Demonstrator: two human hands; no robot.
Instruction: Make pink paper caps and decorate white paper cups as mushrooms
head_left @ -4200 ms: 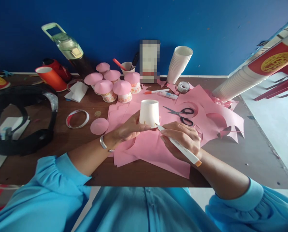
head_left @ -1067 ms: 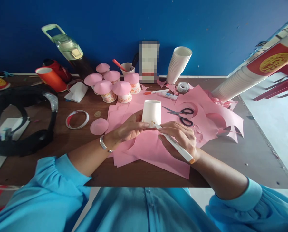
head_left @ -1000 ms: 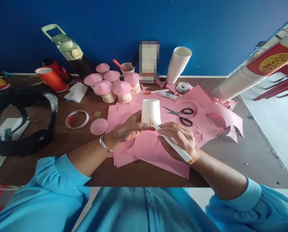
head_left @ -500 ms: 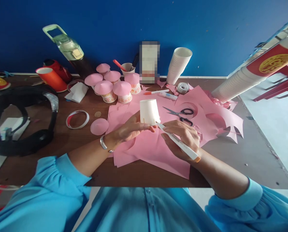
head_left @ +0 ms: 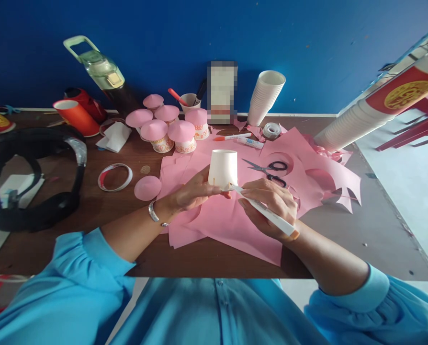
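A white paper cup (head_left: 223, 167) is held upside down in my left hand (head_left: 196, 188), whose fingers close round it near the rim. Small orange-brown marks show on the cup's side, low down. My right hand (head_left: 271, 206) grips a white marker (head_left: 267, 215) with an orange end, its tip at the cup near those marks. Pink paper sheets (head_left: 235, 239) lie beneath both hands. Scissors (head_left: 269, 171) with black handles rest open on the paper, just beyond my right hand. Left of my left hand lies a pink paper cone (head_left: 148, 188).
Decorated cups with pink cone tops (head_left: 182, 132) cluster at the back. Behind are a stack of white cups (head_left: 266, 98), a tape roll (head_left: 272, 130), an orange marker (head_left: 231, 137) and a bottle (head_left: 104, 72). A black headset-like strap (head_left: 70, 201) and a tape ring (head_left: 115, 178) lie left.
The cup has turned more upright and shifted slightly right and down. The marker tip has moved a little left, and a mark beside it shows more clearly.
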